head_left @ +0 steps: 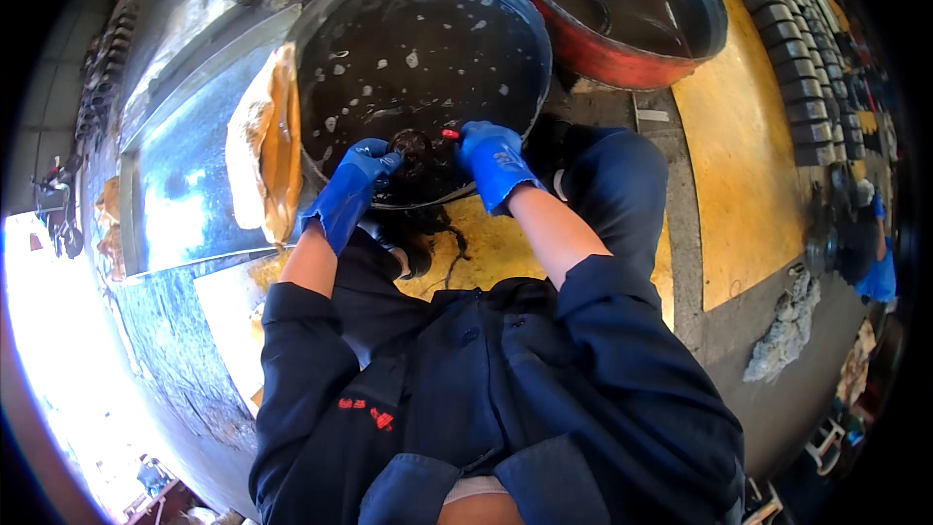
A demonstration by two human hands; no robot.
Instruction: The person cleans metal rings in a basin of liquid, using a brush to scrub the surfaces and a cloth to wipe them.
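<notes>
Two gloved hands, left (352, 190) and right (493, 163), both clamped on one dark part (413, 146) over one of two tubs (330, 19).

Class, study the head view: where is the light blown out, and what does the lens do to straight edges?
Head view: glare whites out the lower-left floor; the metal tray shines; yellow floor lines bow near the rim; the black basin between the left hand and right hand stays dark.

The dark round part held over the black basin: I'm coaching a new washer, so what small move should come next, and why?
Probably lower the dark round part back into the water. Both blue-gloved hands, left hand and right hand, hold it at the near rim of the black basin, above dark water flecked with foam, and it looks grimy.
</notes>
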